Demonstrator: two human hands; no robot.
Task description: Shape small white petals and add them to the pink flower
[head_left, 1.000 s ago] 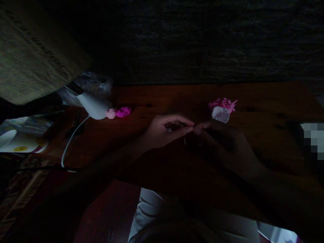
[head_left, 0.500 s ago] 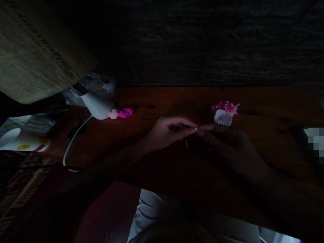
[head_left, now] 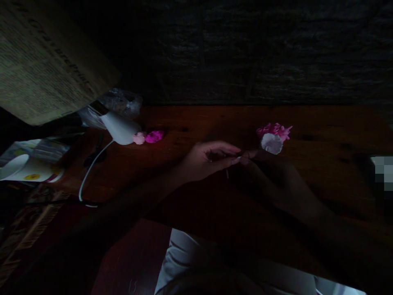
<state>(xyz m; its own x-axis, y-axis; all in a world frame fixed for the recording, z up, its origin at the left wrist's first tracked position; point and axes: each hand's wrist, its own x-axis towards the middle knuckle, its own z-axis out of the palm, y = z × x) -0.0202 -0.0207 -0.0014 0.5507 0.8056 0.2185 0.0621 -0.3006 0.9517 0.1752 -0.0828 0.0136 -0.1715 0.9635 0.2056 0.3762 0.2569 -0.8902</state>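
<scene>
My left hand (head_left: 204,162) is closed in a pinch, thumb against forefinger. Its fingertips meet those of my right hand (head_left: 278,178), which also pinches. Whatever lies between them is too small and dark to make out. A thin pale stick (head_left: 227,173) shows just below the left fingers; I cannot tell whether it is held or lies on the table. Beyond the right hand is a pink ruffled, flower-like piece (head_left: 278,130), with a whitish cupped piece (head_left: 272,143) in front of it.
The dark wooden table (head_left: 190,119) meets a rough wall behind. To the left are a light pink lump (head_left: 139,138), a magenta lump (head_left: 154,136), a white tapered device (head_left: 121,129) with a cord (head_left: 89,172), clear plastic (head_left: 125,102), a tipped paper cup (head_left: 33,168) and a printed carton (head_left: 46,65).
Both hands stay pinched together at nearly the same place, with the right fingers shifted slightly. The whole view has moved a little; nothing else visibly differs.
</scene>
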